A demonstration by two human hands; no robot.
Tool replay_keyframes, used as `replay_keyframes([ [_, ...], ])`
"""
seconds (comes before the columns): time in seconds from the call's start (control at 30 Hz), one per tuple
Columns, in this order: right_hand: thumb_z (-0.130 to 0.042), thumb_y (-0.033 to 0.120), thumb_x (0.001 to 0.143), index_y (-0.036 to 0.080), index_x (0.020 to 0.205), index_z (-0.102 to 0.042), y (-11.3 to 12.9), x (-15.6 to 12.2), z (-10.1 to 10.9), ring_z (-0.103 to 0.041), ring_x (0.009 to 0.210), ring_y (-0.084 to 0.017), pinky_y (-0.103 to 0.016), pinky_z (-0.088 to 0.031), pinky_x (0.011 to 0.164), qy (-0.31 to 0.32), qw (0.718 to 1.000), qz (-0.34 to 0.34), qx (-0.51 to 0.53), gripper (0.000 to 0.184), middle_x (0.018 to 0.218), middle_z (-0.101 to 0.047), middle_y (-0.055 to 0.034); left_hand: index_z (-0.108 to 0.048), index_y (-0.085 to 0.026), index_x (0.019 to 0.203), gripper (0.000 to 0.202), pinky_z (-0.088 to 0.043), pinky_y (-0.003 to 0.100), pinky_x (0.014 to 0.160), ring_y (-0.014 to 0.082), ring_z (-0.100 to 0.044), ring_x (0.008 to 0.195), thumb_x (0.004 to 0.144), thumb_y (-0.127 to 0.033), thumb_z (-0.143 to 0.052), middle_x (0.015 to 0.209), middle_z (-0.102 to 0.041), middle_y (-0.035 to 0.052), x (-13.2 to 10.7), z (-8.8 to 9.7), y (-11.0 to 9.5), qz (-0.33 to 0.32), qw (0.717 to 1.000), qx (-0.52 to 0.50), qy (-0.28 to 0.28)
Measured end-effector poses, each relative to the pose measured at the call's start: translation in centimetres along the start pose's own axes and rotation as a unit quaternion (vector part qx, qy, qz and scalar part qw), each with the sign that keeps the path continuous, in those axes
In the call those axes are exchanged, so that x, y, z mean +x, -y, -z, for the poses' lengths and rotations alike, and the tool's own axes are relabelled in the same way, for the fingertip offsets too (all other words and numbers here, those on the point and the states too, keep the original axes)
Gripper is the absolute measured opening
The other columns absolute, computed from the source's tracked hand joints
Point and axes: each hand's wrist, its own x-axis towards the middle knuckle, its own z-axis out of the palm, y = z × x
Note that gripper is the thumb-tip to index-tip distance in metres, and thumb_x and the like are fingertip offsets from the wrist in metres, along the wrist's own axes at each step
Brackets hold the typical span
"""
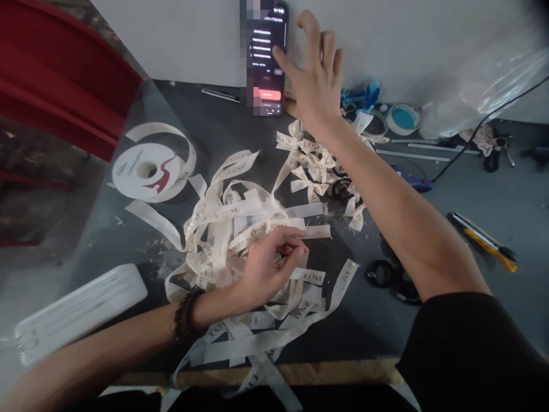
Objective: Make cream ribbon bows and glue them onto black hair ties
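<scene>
My left hand (268, 260) rests on a heap of cream printed ribbon strips (231, 229) in the middle of the dark table, its fingers curled and pinching at a strip. My right hand (315, 74) is raised at the back, fingers spread, thumb almost touching a lit phone (268, 63) that leans upright against the white wall. Below that arm lies a cluster of small tied ribbon bows (311, 166). A beaded bracelet (185, 315) circles my left wrist.
A ribbon spool (148, 169) lies at the left, a white flat case (77, 312) at the front left. Black scissors (388, 274) sit under my right forearm, a yellow-and-black cutter (484, 237) at the right. Tape rolls, a plastic bag (484, 80) and a cable fill the back right.
</scene>
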Motion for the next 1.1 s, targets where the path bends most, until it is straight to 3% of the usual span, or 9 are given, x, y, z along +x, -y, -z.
replay_keyframes([
  [0.17, -0.073, 0.029, 0.102, 0.024, 0.164, -0.043, -0.1, 0.2, -0.3, -0.029, 0.158, -0.045, -0.069, -0.027, 0.121, 0.013, 0.999, -0.017, 0.034, 0.070, 0.177, -0.025, -0.0195, -0.061, -0.019, 0.122, 0.020, -0.058, 0.025, 0.076, 0.0154, -0.076, 0.089, 0.102, -0.018, -0.064, 0.099, -0.079, 0.0054, 0.1, 0.0, 0.0, -0.014, 1.000, -0.007, 0.001],
  [0.27, -0.057, 0.014, 0.109, 0.026, 0.164, -0.040, -0.2, 0.5, -0.4, -0.029, 0.157, -0.037, -0.066, -0.027, 0.120, 0.012, 0.999, -0.024, 0.037, 0.059, 0.177, -0.025, -0.0162, -0.061, -0.019, 0.122, 0.020, -0.058, 0.025, 0.078, 0.0150, -0.076, 0.091, 0.102, -0.017, -0.065, 0.099, -0.079, 0.0052, 0.1, 0.0, 0.0, -0.019, 1.000, -0.010, -0.004],
  [0.37, -0.043, -0.001, 0.108, 0.027, 0.162, -0.040, -0.3, 0.5, -0.5, -0.031, 0.153, -0.030, -0.062, -0.029, 0.117, -0.004, 0.999, -0.027, 0.032, 0.061, 0.177, -0.027, -0.0140, -0.062, -0.018, 0.121, 0.020, -0.059, 0.025, 0.079, 0.0148, -0.076, 0.090, 0.101, -0.017, -0.065, 0.098, -0.078, 0.0053, 0.1, 0.0, 0.0, -0.020, 1.000, -0.016, -0.007],
  [0.5, -0.059, 0.013, 0.108, 0.025, 0.161, -0.042, -0.3, 0.1, -0.5, -0.028, 0.153, -0.033, -0.064, -0.027, 0.117, 0.002, 0.999, 0.002, 0.037, 0.057, 0.177, -0.025, -0.0167, -0.061, -0.018, 0.120, 0.019, -0.059, 0.026, 0.078, 0.0151, -0.075, 0.089, 0.101, -0.017, -0.065, 0.097, -0.078, 0.0056, 0.1, 0.0, 0.0, -0.019, 1.000, -0.023, -0.009],
  [0.7, -0.060, 0.018, 0.109, 0.025, 0.162, -0.039, -0.4, -0.1, -0.2, -0.026, 0.153, -0.030, -0.063, -0.026, 0.119, 0.018, 0.999, 0.000, 0.031, 0.058, 0.178, -0.023, -0.0161, -0.062, -0.018, 0.120, 0.019, -0.059, 0.027, 0.079, 0.0167, -0.076, 0.090, 0.101, -0.018, -0.065, 0.097, -0.078, 0.0066, 0.2, 0.0, 0.1, -0.009, 1.000, -0.024, -0.011],
  [0.9, -0.071, 0.028, 0.104, 0.022, 0.163, -0.043, 0.0, 0.0, -0.4, -0.032, 0.154, -0.040, -0.064, -0.031, 0.116, -0.001, 0.999, -0.001, 0.032, 0.066, 0.176, -0.026, -0.0213, -0.062, -0.017, 0.119, 0.018, -0.058, 0.026, 0.078, 0.0157, -0.076, 0.090, 0.101, -0.018, -0.065, 0.097, -0.078, 0.0062, 0.2, 0.0, 0.1, -0.011, 1.000, -0.023, -0.011],
  [1.0, -0.073, 0.026, 0.102, 0.024, 0.164, -0.044, 0.1, 0.2, -0.7, -0.035, 0.153, -0.043, -0.063, -0.032, 0.116, -0.006, 1.000, -0.007, 0.027, 0.068, 0.176, -0.028, -0.0203, -0.062, -0.018, 0.119, 0.018, -0.058, 0.027, 0.078, 0.0156, -0.075, 0.089, 0.102, -0.019, -0.065, 0.098, -0.078, 0.0062, 0.2, 0.0, 0.0, -0.012, 1.000, -0.023, -0.008],
  [1.1, -0.068, 0.022, 0.105, 0.025, 0.165, -0.039, -0.1, 0.2, -1.2, -0.033, 0.153, -0.037, -0.064, -0.032, 0.117, -0.009, 1.000, -0.006, 0.025, 0.067, 0.176, -0.028, -0.0170, -0.062, -0.019, 0.120, 0.018, -0.059, 0.028, 0.080, 0.0164, -0.075, 0.091, 0.102, -0.019, -0.064, 0.099, -0.078, 0.0061, 0.2, 0.0, 0.1, -0.010, 1.000, -0.018, -0.003],
])
